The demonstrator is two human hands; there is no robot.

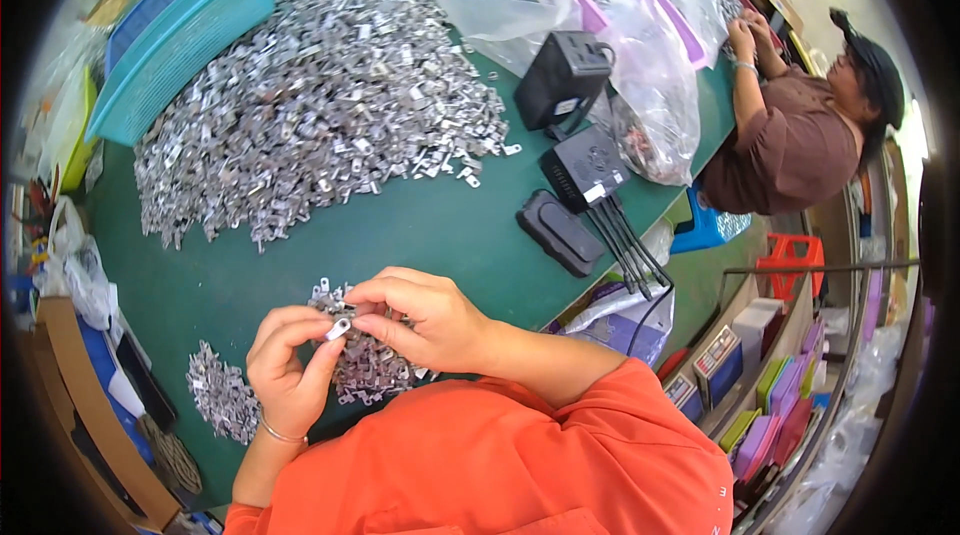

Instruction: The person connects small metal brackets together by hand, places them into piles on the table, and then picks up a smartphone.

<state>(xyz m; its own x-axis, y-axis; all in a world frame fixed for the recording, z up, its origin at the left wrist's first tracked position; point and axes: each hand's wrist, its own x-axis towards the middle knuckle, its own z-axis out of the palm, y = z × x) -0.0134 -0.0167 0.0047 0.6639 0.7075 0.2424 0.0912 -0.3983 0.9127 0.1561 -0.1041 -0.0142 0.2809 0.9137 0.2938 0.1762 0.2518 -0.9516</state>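
Note:
A small silver metal tab with a hole in it is pinched between thumb and fingers of my left hand, which wears a thin bracelet. My right hand is closed too, thumb and forefinger pressed against the tab's other end. Just under both hands lies a small heap of metal tabs, partly covered by the fingers. To the left of my left wrist is another small heap. Farther off, a very large pile of similar metal tabs spreads over the green table.
A turquoise basket leans at the pile's far left. Right of the pile are a black box-shaped device, a second one with cables, a black case and plastic bags. A co-worker sits at the far right.

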